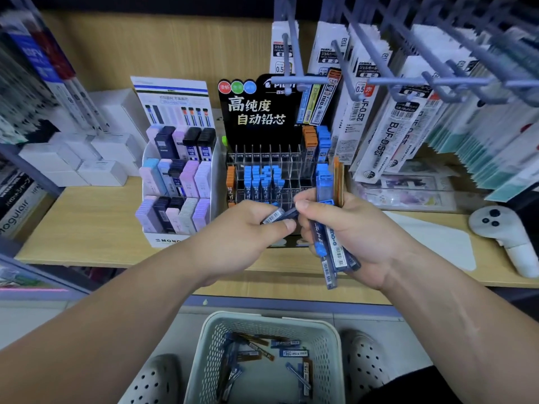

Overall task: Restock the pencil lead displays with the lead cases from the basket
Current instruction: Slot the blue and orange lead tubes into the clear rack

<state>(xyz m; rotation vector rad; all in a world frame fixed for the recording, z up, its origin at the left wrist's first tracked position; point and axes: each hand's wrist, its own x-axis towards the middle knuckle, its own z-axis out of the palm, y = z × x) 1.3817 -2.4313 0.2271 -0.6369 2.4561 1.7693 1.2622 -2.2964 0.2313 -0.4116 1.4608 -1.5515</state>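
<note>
- Forearms come in from 7 and 5 o'clock and meet at mid-frame, where the left hand (250, 225) pinches a single lead case (275, 214) between thumb and fingers, barcode end showing
- At 3 o'clock of it, the right hand (350, 228) is clamped round a bundle of lead cases (324, 188), mostly blue-capped with an orange one behind, standing roughly upright; its thumb lies against the single case too
- My reading is that one case is being drawn off the bundle and has not yet been slotted
- At 12 o'clock of the hands stands the black Pilot display (262, 112): blue cases (264, 182) sit in the middle slots, orange cases (230, 179) at the 9 o'clock end, and orange and blue stacks at the back 3 o'clock corner
- Most back-row slots and several toward 3 o'clock look empty, so this rack seems only partly filled
- At 6 o'clock the basket (201, 345) sits on the floor between two shoes (157, 380), with a loose scatter of cases (288, 352) on its bottom, so plenty appears left to shelve
- At 9 o'clock of the Pilot rack, the Mono display (178, 182) looks full on every tier
- Farther out on the shelf (87, 228): hanging refill packs (379, 112) at 2 o'clock and a white controller (495, 225) at 3 o'clock
</note>
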